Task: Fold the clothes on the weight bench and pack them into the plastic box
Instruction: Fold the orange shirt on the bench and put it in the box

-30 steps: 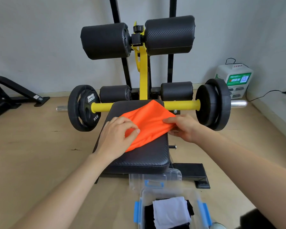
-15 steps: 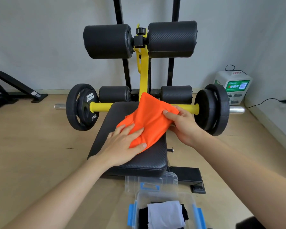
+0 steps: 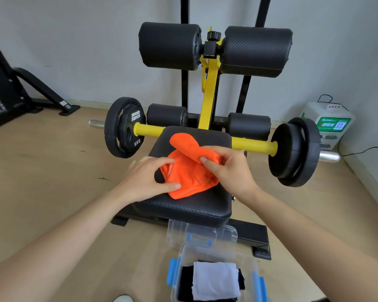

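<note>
I see one orange garment [image 3: 190, 171] lying half-folded on the black pad of the weight bench [image 3: 190, 205], with a yellow bar [image 3: 252, 144] carrying three black weight plates just behind it. My left hand [image 3: 147, 179] pinches its near-left edge and my right hand [image 3: 229, 168] grips a raised flap above the pad. Below, the clear plastic box [image 3: 216, 277] with blue latches holds one white folded piece on dark clothes, though their number is unclear; what looks like its lid [image 3: 202, 234] leans against the bench.
</note>
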{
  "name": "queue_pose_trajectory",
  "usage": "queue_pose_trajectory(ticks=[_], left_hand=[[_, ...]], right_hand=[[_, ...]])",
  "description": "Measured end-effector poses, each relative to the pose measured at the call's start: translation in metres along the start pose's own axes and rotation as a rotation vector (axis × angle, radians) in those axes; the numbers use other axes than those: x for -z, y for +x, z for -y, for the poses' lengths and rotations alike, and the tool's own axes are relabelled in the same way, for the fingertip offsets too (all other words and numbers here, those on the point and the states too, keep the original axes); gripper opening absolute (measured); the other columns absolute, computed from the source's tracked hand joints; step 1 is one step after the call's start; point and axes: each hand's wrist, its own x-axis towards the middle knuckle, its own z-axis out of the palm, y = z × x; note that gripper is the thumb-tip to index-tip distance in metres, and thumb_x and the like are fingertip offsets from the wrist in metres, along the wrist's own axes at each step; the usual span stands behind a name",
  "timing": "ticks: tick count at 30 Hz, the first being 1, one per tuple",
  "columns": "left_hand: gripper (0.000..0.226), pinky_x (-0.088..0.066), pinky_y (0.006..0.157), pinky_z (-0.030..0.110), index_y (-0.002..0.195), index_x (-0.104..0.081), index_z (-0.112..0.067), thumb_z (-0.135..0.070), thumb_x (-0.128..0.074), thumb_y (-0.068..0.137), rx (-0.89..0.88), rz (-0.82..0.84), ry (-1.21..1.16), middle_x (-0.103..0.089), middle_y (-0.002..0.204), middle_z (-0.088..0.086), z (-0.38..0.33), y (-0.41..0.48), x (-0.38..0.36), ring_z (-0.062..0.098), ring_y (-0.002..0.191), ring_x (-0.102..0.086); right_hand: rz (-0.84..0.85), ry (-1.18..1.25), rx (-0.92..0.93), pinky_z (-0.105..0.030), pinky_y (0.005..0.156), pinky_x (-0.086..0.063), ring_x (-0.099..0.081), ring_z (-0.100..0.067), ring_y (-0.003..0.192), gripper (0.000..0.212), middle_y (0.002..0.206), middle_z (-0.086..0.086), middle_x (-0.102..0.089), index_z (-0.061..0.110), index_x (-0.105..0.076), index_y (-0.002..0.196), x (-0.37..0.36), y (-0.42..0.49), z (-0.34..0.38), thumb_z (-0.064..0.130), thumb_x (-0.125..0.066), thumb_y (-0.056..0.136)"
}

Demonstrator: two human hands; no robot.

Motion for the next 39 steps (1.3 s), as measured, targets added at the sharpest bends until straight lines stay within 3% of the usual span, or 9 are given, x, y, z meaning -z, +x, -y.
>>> queue_pose_trajectory(ticks=[6,12,18,22,26,29,32,36,39], left_hand=[[0.083,-0.044,0.106,0.038,0.126,-0.052,-0.042,-0.073,-0.076,0.053,0.031,-0.097,-0.268,-0.058,0.127,-0.023,0.013,-0.003,0.009,-0.001,0.12,-0.052],[0.128,-0.047,0.102,0.043,0.153,-0.007,-0.05,-0.072,-0.079,0.049,0.027,-0.082,-0.187,-0.033,0.148,-0.009,0.017,-0.006,0.007,0.014,0.128,-0.049],[0.078,-0.035,0.113,0.036,0.139,-0.049,-0.051,-0.068,-0.073,0.066,-0.167,-0.005,-0.173,-0.028,0.149,-0.019,0.028,-0.007,0.008,0.0,0.135,-0.034],[0.069,-0.034,0.111,0.032,0.134,-0.055,-0.048,-0.068,-0.07,0.07,-0.182,0.023,-0.143,-0.036,0.146,-0.022,0.031,-0.008,0.008,-0.001,0.138,-0.035],[0.064,-0.043,0.106,0.037,0.124,-0.062,-0.047,-0.073,-0.07,0.066,-0.185,-0.032,-0.099,-0.044,0.136,-0.023,0.03,-0.005,0.012,0.001,0.129,-0.045],[0.062,-0.048,0.099,0.037,0.117,-0.065,-0.046,-0.075,-0.071,0.062,-0.158,-0.065,-0.122,-0.048,0.125,-0.026,0.027,-0.005,0.011,0.001,0.12,-0.05],[0.055,-0.043,0.103,0.035,0.112,-0.068,-0.045,-0.071,-0.072,0.064,-0.209,-0.141,-0.072,-0.045,0.126,-0.022,0.023,-0.005,0.01,0.003,0.12,-0.046],[0.042,-0.028,0.11,0.024,0.115,-0.069,-0.047,-0.058,-0.072,0.075,-0.305,-0.157,-0.115,-0.047,0.135,-0.023,0.012,-0.004,0.016,0.011,0.128,-0.036],[0.023,-0.04,0.104,0.031,0.103,-0.075,-0.04,-0.049,-0.069,0.082,-0.373,-0.174,-0.138,-0.063,0.119,-0.023,0.004,-0.004,0.014,0.011,0.12,-0.048]], right_hand=[[-0.008,-0.195,0.078,-0.028,0.092,-0.054,-0.067,0.0,0.103,0.028,0.112,0.008,-0.074,0.023,-0.074,0.116,-0.017,-0.011,0.008,0.02,-0.072,0.088],[0.029,-0.366,0.177,-0.034,0.091,-0.052,-0.065,-0.013,0.105,0.033,0.111,0.005,-0.074,0.031,-0.071,0.119,-0.032,-0.018,0.019,0.026,-0.073,0.087],[0.367,-0.502,0.262,-0.016,0.1,-0.035,-0.056,-0.013,0.119,0.057,0.127,0.0,-0.066,0.018,-0.062,0.131,-0.032,-0.022,0.007,0.034,-0.079,0.078],[0.454,-0.509,0.311,-0.029,0.113,-0.034,-0.047,-0.013,0.133,0.064,0.137,0.003,-0.06,0.016,-0.059,0.134,-0.025,-0.023,0.005,0.038,-0.079,0.077],[0.28,-0.295,0.162,-0.033,0.11,-0.039,-0.05,-0.009,0.129,0.055,0.136,0.005,-0.059,0.021,-0.064,0.127,-0.013,-0.027,0.008,0.039,-0.078,0.078],[0.161,-0.373,0.121,-0.03,0.092,-0.05,-0.056,-0.004,0.104,0.059,0.119,0.007,-0.054,0.024,-0.059,0.126,-0.009,-0.029,0.001,0.04,-0.081,0.074],[0.171,-0.396,0.079,-0.026,0.08,-0.05,-0.058,-0.004,0.079,0.05,0.108,0.005,-0.053,0.027,-0.059,0.122,-0.012,-0.029,-0.006,0.017,-0.078,0.077],[0.067,-0.335,0.103,-0.016,0.071,-0.046,-0.061,-0.007,0.072,0.045,0.098,0.004,-0.06,0.024,-0.069,0.109,-0.004,-0.02,-0.013,-0.006,-0.068,0.076],[0.063,-0.316,0.142,-0.014,0.07,-0.047,-0.061,-0.007,0.076,0.042,0.094,0.006,-0.062,0.023,-0.072,0.104,0.004,-0.015,-0.014,-0.009,-0.068,0.077]])
